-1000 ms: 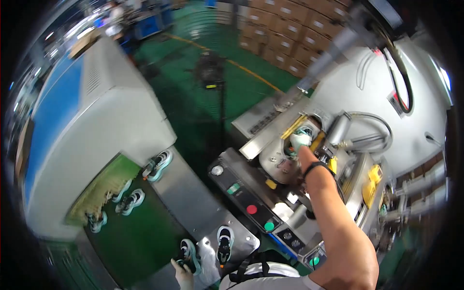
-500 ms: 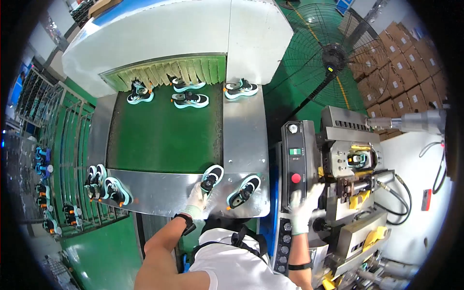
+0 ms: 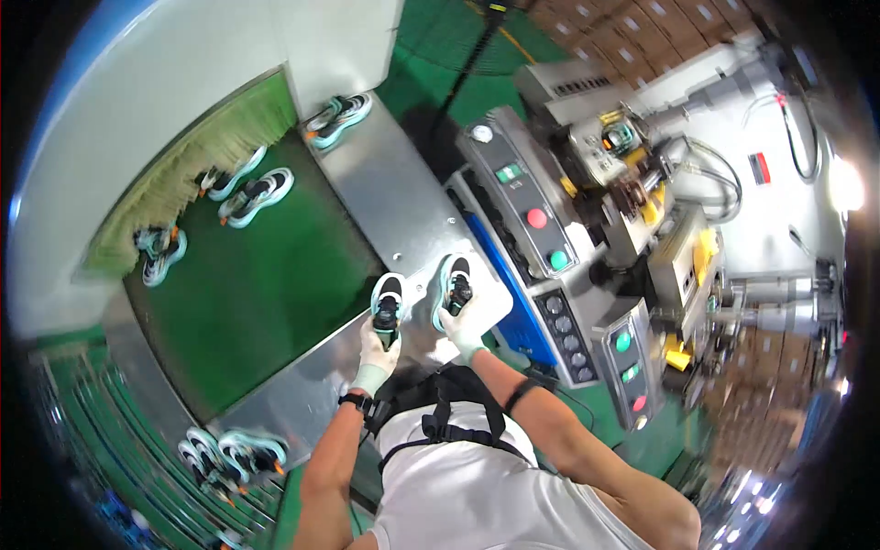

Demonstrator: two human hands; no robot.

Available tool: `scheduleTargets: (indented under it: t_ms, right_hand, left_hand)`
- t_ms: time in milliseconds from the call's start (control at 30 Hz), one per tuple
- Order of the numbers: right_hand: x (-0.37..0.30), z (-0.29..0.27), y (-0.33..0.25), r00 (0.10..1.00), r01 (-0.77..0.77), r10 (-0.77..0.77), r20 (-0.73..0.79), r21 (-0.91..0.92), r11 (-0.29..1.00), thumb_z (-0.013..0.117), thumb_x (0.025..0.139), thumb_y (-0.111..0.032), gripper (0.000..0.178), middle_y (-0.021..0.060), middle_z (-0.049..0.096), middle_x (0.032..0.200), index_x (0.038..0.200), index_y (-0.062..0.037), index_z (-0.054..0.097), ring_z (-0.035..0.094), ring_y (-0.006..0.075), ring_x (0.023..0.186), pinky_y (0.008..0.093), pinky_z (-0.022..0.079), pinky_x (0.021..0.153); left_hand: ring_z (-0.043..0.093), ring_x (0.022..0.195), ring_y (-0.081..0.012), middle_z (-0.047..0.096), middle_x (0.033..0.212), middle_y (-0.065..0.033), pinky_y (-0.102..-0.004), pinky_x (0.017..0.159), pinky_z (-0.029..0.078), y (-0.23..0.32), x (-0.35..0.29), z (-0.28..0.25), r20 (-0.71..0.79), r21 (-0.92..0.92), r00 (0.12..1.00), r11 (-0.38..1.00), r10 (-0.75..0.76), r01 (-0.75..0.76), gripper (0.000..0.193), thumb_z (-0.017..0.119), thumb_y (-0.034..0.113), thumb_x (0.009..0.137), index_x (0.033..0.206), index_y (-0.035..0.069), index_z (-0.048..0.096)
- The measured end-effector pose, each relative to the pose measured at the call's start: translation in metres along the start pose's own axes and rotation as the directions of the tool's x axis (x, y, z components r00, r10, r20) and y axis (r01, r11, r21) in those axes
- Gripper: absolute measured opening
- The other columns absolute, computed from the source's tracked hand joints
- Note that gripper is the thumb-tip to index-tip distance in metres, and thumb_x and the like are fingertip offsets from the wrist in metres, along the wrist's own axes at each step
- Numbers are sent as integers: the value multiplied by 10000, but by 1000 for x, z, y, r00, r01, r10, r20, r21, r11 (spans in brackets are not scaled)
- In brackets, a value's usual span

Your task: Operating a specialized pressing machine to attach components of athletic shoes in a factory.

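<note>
My gloved left hand (image 3: pixel 377 356) is closed round the heel end of a black and white sneaker (image 3: pixel 388 291) with a pale turquoise sole, its toe pointing away from me. To its right, my gloved right hand (image 3: pixel 466 332) grips a second such sneaker (image 3: pixel 456 281) over the metal table (image 3: pixel 367 206) edge. Whether either sole touches the metal I cannot tell. Several more sneakers (image 3: pixel 257 197) lie on the green conveyor belt (image 3: pixel 266 302) near the bristle curtain (image 3: pixel 197 156). Another sneaker (image 3: pixel 339 121) rests on the metal side at the far end.
At the near left corner, several sneakers (image 3: pixel 252 451) stand on the metal ledge. A control panel (image 3: pixel 518 197) with red and green buttons is on my right, beside a pressing machine (image 3: pixel 632 192) with hoses. Stacked cartons (image 3: pixel 632 32) are at the back. A metal rack (image 3: pixel 101 431) stands left.
The view has turned toward the right. My right hand has come from beside the control panel to the right-hand sneaker and taken hold of it. My left hand still holds its sneaker.
</note>
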State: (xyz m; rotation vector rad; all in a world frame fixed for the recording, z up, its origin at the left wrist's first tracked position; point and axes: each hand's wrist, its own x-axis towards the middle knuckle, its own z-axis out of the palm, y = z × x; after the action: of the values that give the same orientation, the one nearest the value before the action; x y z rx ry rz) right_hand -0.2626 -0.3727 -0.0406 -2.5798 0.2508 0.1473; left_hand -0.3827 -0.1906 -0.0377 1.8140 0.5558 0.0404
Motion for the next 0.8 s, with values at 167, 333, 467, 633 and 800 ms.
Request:
scheduleTargets:
  t_ms: [167, 333, 467, 633, 800]
  right_hand:
    - [5, -6, -27, 959, -193, 229, -165, 209, 959, 785, 709, -320, 470, 172, 671, 841, 1002, 23, 654, 658, 308, 778, 420, 518, 739]
    - [-33, -94, -13, 918, -370, 273, 286, 867, 335, 789, 769, -199, 435, 59, 678, 989, 1139, -22, 645, 619, 129, 851, 307, 522, 771]
    - [-109, -160, 6, 937, -200, 329, 119, 953, 226, 766, 825, -243, 546, 41, 643, 1066, 1272, -23, 544, 572, 102, 974, 294, 499, 885]
    - [-230, -251, 59, 677, -248, 728, 106, 965, 90, 832, 755, -290, 721, 97, 619, 1234, 1321, 19, 508, 569, 161, 1121, 311, 456, 993]
    - [-388, -286, 141, 205, 324, 954, -216, 935, 142, 781, 817, -184, 449, 64, 654, 1091, 1181, 7, 600, 620, 135, 959, 314, 517, 879]
  left_hand:
    - [591, 948, -299, 602, 1047, -157, -394, 866, 487, 12, 37, -30, 178, -58, 958, 969, -226, 239, 537, 708, 205, 850, 1242, -42, 436]
    - [565, 931, -266, 581, 1051, -151, -383, 858, 476, 65, 62, -10, 409, 53, 909, 997, -73, 56, 478, 728, 238, 850, 1169, -37, 502]
    - [557, 1006, -265, 582, 1117, -164, -385, 919, 457, 170, 19, 38, 717, 181, 694, 943, 69, -281, 470, 700, 217, 864, 1205, -45, 509]
    - [533, 1088, -231, 561, 1223, -119, -367, 980, 431, 192, -45, 126, 932, -181, 195, 858, 306, -481, 541, 661, 140, 887, 1356, -24, 445]
    - [553, 1005, -202, 589, 1136, -90, -353, 907, 464, 284, -224, 214, 951, -232, -274, 913, 141, -336, 483, 672, 85, 867, 1298, -21, 480]
